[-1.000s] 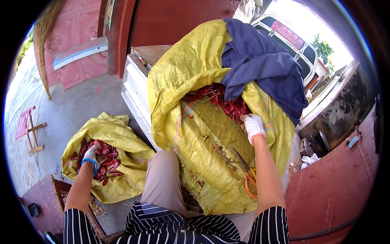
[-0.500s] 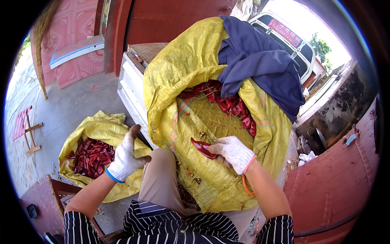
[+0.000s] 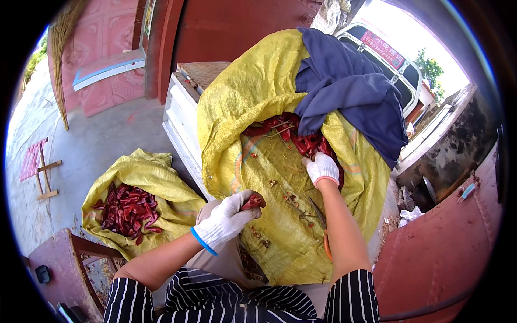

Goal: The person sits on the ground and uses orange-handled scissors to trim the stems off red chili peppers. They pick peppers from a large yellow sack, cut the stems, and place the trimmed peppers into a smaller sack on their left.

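Note:
My left hand, in a white knit glove with a blue cuff, is closed around a red chili pepper above my knee. Farther off, my right hand, gloved with a pink cuff, has its fingers closed at the red chili peppers in the mouth of a large yellow woven sack. Orange-handled scissors lie on the sack's spread flap beside my right forearm, partly hidden by it. Stem bits litter the flap. On the left, a smaller yellow sack holds many red chili peppers.
Dark blue cloth drapes over the big sack, which rests on a white-sided cart bed. A wooden stool stands at lower left, a small folding stool beyond it. A reddish metal panel bounds the right.
A red chili pepper has passed from my right hand to my left, which has closed and moved right. My right hand has reached forward to the peppers in the large sack, uncovering the scissors.

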Demonstrator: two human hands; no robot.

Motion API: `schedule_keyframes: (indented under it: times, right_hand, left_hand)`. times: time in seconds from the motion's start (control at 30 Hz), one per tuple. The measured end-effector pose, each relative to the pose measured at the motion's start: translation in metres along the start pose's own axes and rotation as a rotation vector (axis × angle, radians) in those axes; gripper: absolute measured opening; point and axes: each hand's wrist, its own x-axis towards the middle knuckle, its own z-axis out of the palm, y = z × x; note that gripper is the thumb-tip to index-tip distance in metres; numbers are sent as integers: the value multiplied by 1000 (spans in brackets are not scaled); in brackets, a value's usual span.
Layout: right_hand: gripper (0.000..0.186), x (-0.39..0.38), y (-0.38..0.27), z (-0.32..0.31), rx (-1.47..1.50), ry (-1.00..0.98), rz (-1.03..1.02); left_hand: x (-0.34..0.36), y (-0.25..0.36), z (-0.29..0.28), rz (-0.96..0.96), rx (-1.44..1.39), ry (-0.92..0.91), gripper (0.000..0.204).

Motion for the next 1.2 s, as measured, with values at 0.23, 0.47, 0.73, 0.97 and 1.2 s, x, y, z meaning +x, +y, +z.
schedule_keyframes:
  times: [0.23, 0.47, 0.73, 0.97, 1.2]
  right_hand:
    - [40, 15, 1, 18, 96, -16, 14]
    - [26, -50, 20, -30, 807, -305, 63]
    - [25, -140, 0, -58, 1126, -835, 76]
    - [50, -158, 6, -27, 1497, -949, -133]
    - [30, -177, -18, -28, 703, 109, -727]
  left_hand:
    - [-9, -17, -2, 100, -402, -80, 15]
    - [-12, -25, 6, 59, -502, -32, 20]
    - [-15, 13, 8, 256, 9, 125, 56]
    - [-16, -4, 22, 184, -58, -4, 35]
    - [-18, -9, 30, 67, -208, -4, 30]
